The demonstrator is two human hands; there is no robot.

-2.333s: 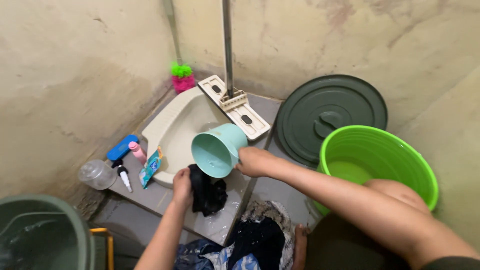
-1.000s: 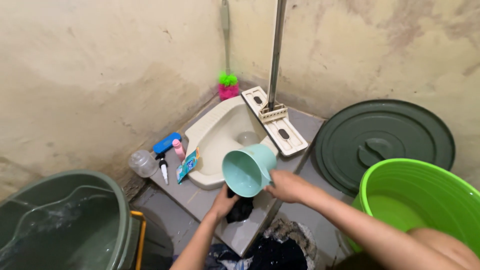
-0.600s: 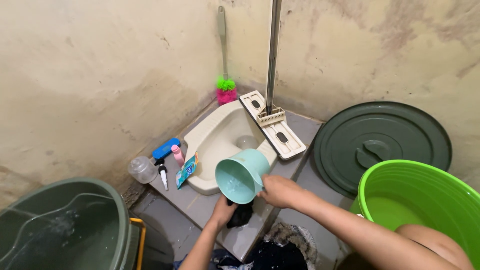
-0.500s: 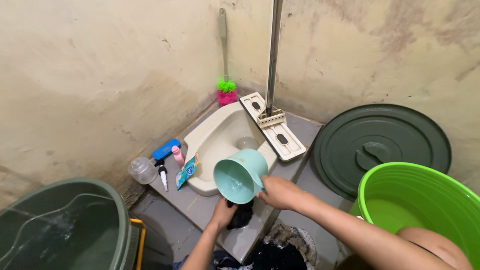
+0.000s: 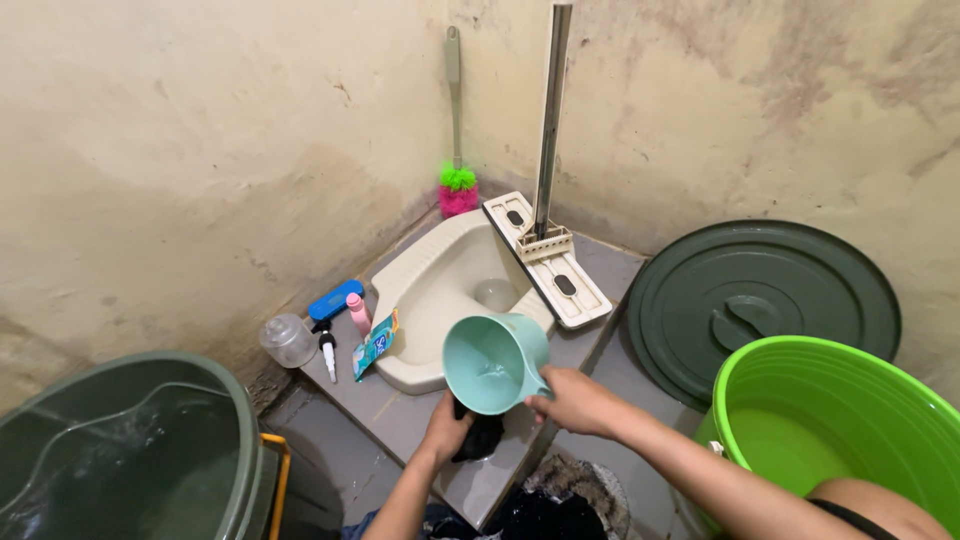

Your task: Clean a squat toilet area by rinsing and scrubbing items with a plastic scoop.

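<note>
At the near edge a heap of dark laundry [image 5: 545,505] is cut off by the frame, so its extent is unclear. To the near left a dark green water barrel [image 5: 235,440] is also cropped, as is the bright green tub [image 5: 745,400] at the near right, where a knee hides part of its rim.

Just beyond the laundry, the left hand [image 5: 447,428] has its fingers closed around a black cloth [image 5: 482,440] on the raised grey step [image 5: 400,415]; the cloth is mostly hidden by the hand and by the scoop above it. The right hand [image 5: 575,400] grips the handle of a teal water scoop [image 5: 492,362], tilted with its mouth toward the camera; the handle itself is covered by the fingers.

Farther on sits the cream squat toilet [image 5: 440,290], with small bottles [image 5: 335,320] on its left, too small to tell apart clearly. A flat mop [image 5: 550,255] lies across its right side, the pole cut off at the top. A dark green lid [image 5: 765,300] leans at far right, and a pink and green brush [image 5: 458,188] stands in the far corner.
</note>
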